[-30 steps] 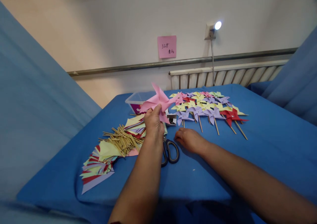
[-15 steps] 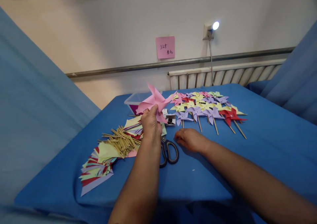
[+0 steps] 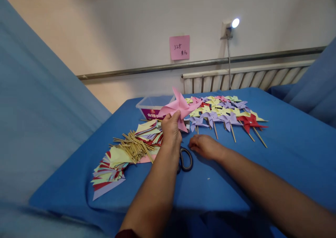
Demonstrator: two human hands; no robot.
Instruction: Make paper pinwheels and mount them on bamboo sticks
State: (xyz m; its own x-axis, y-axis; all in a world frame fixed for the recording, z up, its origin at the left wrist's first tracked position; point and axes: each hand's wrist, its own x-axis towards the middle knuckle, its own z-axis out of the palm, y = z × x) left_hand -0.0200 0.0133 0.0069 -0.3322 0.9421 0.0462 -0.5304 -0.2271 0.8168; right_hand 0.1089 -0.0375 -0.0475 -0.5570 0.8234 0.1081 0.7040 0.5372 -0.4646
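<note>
A pink paper pinwheel (image 3: 177, 106) is pinched between the thumb and fingers of my left hand (image 3: 171, 127), raised over the middle of the table. No stick shows on it. To its right my right hand (image 3: 206, 147) rests on the blue cloth with curled fingers; whether anything is inside them is hidden. Between my forearms lies a pair of dark-handled scissors (image 3: 187, 160), its blades mostly covered by my left arm. Behind the pinwheel, a small white box (image 3: 187, 125) is largely blocked from sight.
Finished pinwheels on sticks (image 3: 231, 119) lie in rows at the back right. On the left are a heap of short wooden sticks (image 3: 133, 147), fanned coloured paper (image 3: 110, 173) and more paper pieces (image 3: 150, 131). A clear plastic tub (image 3: 147, 106) stands behind, near the wall radiator (image 3: 249, 75).
My left hand has carried the pink pinwheel to the right, uncovering more of the tub and covering the small white box. My right hand stays in place; the view has shifted slightly.
</note>
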